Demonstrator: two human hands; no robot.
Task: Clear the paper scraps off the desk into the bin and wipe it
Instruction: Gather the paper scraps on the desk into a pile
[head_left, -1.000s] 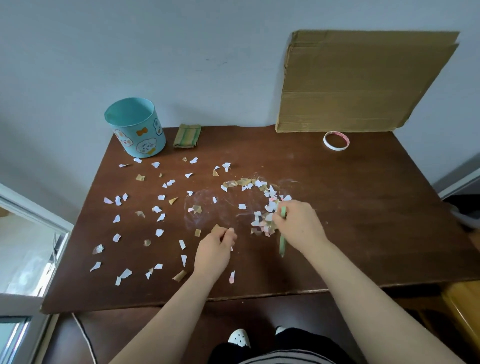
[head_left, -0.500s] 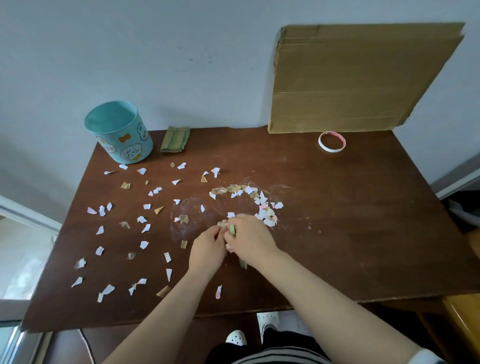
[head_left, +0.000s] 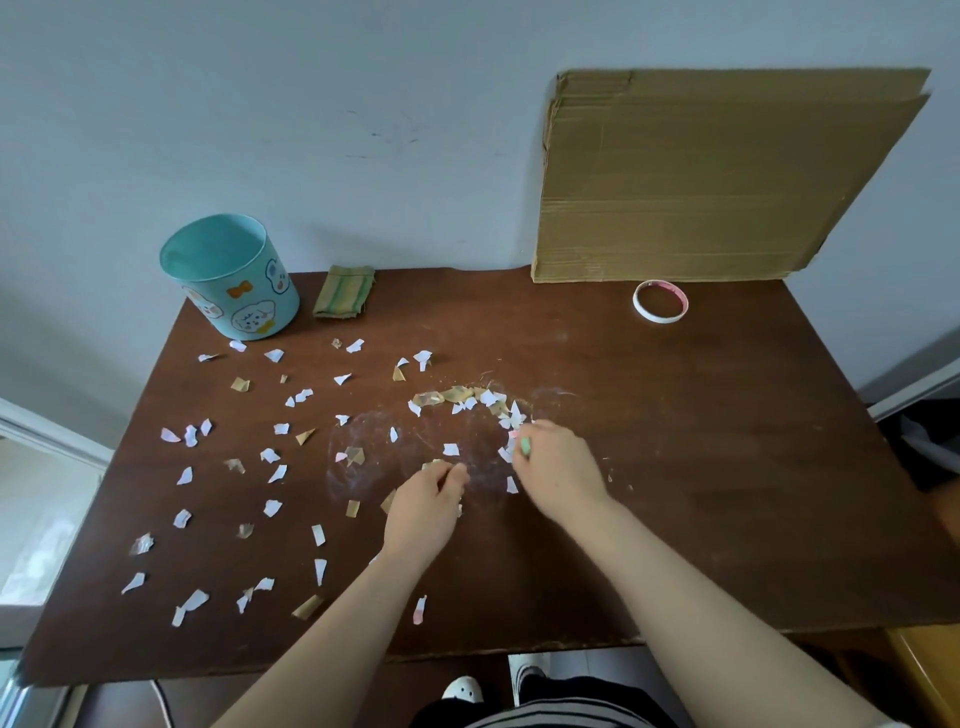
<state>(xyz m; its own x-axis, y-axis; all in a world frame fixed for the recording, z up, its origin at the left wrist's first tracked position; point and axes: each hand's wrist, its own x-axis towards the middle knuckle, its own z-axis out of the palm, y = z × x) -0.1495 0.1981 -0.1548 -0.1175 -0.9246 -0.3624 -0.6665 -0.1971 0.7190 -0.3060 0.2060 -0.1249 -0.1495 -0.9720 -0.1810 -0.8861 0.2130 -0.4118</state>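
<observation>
Dozens of paper scraps (head_left: 281, 428), white, pinkish and tan, lie scattered over the left half of the brown counter (head_left: 727, 467), from just in front of the bin (head_left: 231, 280) down to the near edge. A denser arc of them (head_left: 457, 395) curves across the middle, ending at the right hand (head_left: 558, 470). Whitish smears (head_left: 363, 467) mark the wood inside that arc.

The right hand rests knuckles-up on the counter with its fingers curled round a small pale green object (head_left: 525, 447), whose tip pokes out at the far side of the fist, touching the scraps there. What the object is cannot be told. The left hand (head_left: 423, 512) sits just beside it, to the left and nearer, fingers bent with the tips down on the wood by a tan scrap (head_left: 431, 464). Whether it pinches that scrap cannot be told.

The bin, a teal tub printed with cartoon dogs, stands upright at the far left corner, open side up. A folded green striped cloth (head_left: 344, 299) lies just right of it against the wall. At the far right a sheet of cardboard (head_left: 717, 176) leans on the wall, and a roll of tape (head_left: 660, 301) lies flat near its lower right corner. White shoes (head_left: 462, 688) show below the near edge.
</observation>
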